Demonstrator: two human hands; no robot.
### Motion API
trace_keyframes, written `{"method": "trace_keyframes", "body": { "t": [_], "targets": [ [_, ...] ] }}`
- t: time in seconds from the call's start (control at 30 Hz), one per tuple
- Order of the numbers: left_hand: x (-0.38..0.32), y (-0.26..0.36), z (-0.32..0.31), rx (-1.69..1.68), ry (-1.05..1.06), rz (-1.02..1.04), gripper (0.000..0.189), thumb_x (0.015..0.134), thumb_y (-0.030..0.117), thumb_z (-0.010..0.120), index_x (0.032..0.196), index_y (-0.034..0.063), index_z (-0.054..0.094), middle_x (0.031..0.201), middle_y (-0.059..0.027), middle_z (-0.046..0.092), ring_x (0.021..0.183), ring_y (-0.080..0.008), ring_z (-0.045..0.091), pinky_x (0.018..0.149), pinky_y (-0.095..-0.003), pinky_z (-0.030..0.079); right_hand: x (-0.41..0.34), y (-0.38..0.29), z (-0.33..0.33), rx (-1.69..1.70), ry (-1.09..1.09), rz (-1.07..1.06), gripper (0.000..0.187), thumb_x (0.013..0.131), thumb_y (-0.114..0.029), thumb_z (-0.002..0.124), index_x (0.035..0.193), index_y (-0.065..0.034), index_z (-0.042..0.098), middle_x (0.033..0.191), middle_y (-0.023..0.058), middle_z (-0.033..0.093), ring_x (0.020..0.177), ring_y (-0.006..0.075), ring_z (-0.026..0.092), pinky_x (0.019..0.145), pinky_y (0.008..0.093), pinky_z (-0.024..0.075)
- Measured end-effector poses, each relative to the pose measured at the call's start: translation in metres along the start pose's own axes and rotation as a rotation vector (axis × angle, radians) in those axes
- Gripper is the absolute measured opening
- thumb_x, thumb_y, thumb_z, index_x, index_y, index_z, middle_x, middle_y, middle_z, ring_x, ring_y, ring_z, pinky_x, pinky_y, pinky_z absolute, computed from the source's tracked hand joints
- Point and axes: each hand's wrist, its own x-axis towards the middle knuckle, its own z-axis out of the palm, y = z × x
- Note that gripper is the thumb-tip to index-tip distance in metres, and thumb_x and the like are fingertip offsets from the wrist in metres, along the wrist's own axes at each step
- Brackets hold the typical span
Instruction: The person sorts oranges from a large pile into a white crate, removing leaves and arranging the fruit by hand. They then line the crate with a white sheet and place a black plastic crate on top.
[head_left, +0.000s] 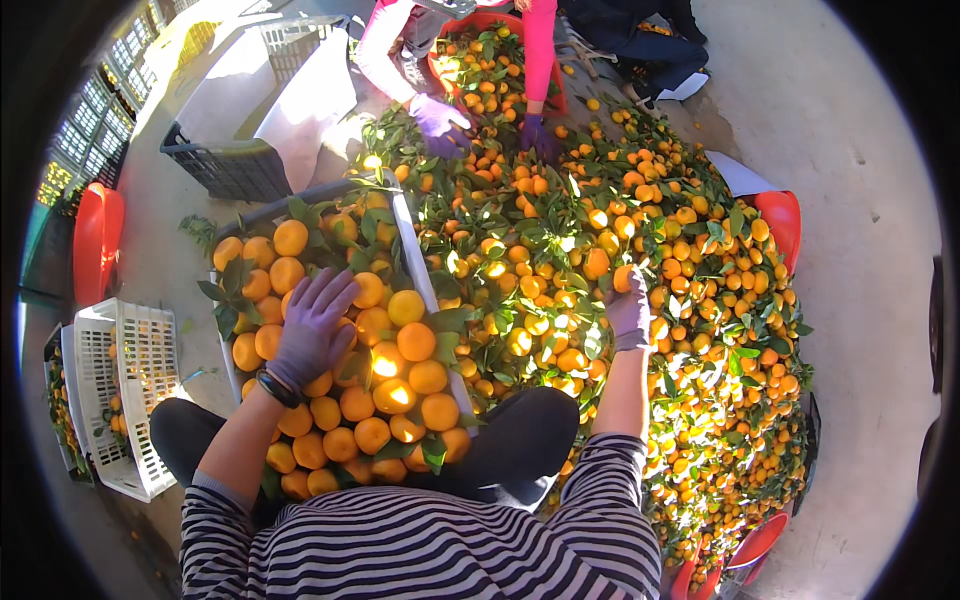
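Observation:
My left hand (313, 326), in a thin purple glove, lies flat on the mandarins (416, 341) that fill a paper-lined crate (412, 244) in front of me. Its fingers are stretched out and grip no fruit. Over on the right, my right hand (628, 315), gloved alike, holds one small mandarin (624, 278) at its fingertips. Below and around that hand spreads a large heap of mandarins (682, 285) with green leaves and stems. Large fruits sit in rows at the crate's near side, and leaves show among those at its far side.
A co-worker's gloved hands (442, 126) reach into the heap's far end, by a red tub (559, 86) of mandarins. A black crate (229, 161) with paper lining stands far left. White crates (150, 390) and a red plastic stool or basin (97, 240) are at left.

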Motion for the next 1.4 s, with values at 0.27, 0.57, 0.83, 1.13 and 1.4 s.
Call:
{"method": "trace_keyframes", "body": {
  "t": [0.27, 0.57, 0.83, 1.13, 1.4],
  "targets": [
    [-0.003, -0.004, 0.0, -0.058, 0.045, 0.024, 0.055, 0.081, 0.022, 0.065, 0.133, 0.0088, 0.051, 0.143, -0.0107, 0.047, 0.132, -0.0354, 0.042, 0.11, -0.051, 0.03, -0.044, 0.007, 0.042, 0.129, -0.169, 0.073, 0.034, 0.092, -0.031, 0.064, 0.119, -0.0102, 0.057, 0.1, 0.0033, 0.063, 0.089, 0.0187, 0.06, 0.078, 0.0336, 0.051],
    [-0.01, -0.014, 0.017, -0.046, 0.088, 0.025, 0.061, 0.08, 0.023, 0.067, 0.137, 0.0133, 0.049, 0.146, -0.0076, 0.046, 0.135, -0.0329, 0.041, 0.111, -0.0518, 0.031, -0.106, 0.029, 0.187, 0.011, -0.345, 0.226, 0.037, 0.095, -0.041, 0.059, 0.117, -0.0119, 0.056, 0.107, 0.0051, 0.06, 0.094, 0.0222, 0.06, 0.077, 0.0339, 0.051],
    [0.004, -0.007, -0.008, -0.441, 0.273, -0.084, 0.078, 0.08, 0.03, 0.073, 0.147, 0.0097, 0.037, 0.146, -0.0151, 0.045, 0.133, -0.0367, 0.044, 0.112, -0.0453, 0.034, -0.181, 0.08, 0.288, 0.184, -0.824, 0.497, 0.039, 0.097, -0.045, 0.051, 0.112, -0.0094, 0.056, 0.1, 0.0054, 0.059, 0.088, 0.0237, 0.055, 0.079, 0.0328, 0.0497],
    [-0.003, 0.028, -0.088, -1.089, 0.431, -0.061, 0.066, 0.081, -0.001, 0.07, 0.141, 0.0094, 0.044, 0.128, -0.0094, 0.056, 0.111, -0.0167, 0.06, 0.096, -0.0307, 0.05, -0.251, 0.121, 0.316, -0.525, -1.0, -0.015, 0.057, 0.086, -0.035, 0.068, 0.13, -0.0056, 0.047, 0.127, 0.0078, 0.054, 0.108, 0.0234, 0.056, 0.089, 0.0357, 0.0473],
    [-0.045, 0.022, -0.105, -0.948, 0.56, -0.072, 0.072, 0.075, 0.0, 0.076, 0.139, 0.0081, 0.045, 0.131, -0.0115, 0.055, 0.118, -0.0207, 0.058, 0.098, -0.0326, 0.049, -0.297, 0.123, 0.334, -0.071, -1.032, 0.292, 0.06, 0.081, -0.025, 0.075, 0.13, -0.0066, 0.046, 0.127, 0.0077, 0.052, 0.121, 0.0226, 0.049, 0.102, 0.0378, 0.0411]
  ]
}}
